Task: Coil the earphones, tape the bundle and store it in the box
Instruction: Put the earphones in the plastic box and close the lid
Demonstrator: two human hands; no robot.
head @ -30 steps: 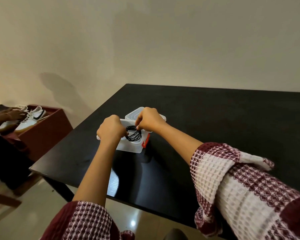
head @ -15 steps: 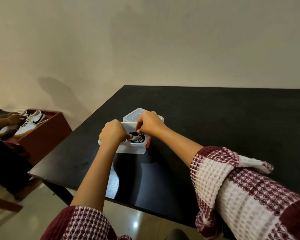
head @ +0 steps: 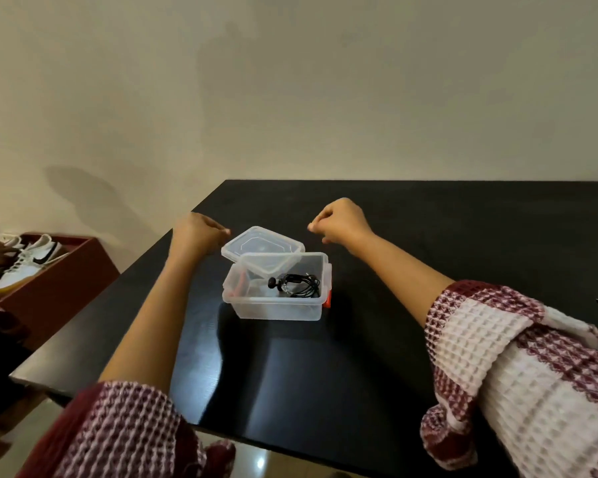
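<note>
Earphones (head: pixel 296 285) lay coiled inside the box (head: pixel 277 310) on the table (head: pixel 428 236); whether taped was too small to tell. The left hand (head: pixel 197 232) and right hand (head: pixel 339 220) hovered either side, clenched and empty. The lid (head: pixel 263 244) leaned on the rim, so probably only closing was left.

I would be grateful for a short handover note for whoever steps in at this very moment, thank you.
Left hand: fingers curled, holding nothing, left of the clear plastic box with orange latches.
Right hand: fingers curled, holding nothing, right of the box.
The coiled black earphones lie inside the box on the black table. The clear lid is off, propped on the box's far rim.
Done: coiled and stored. No tape can be made out on the bundle.
Left: check the tape, and probably close the lid.
</note>
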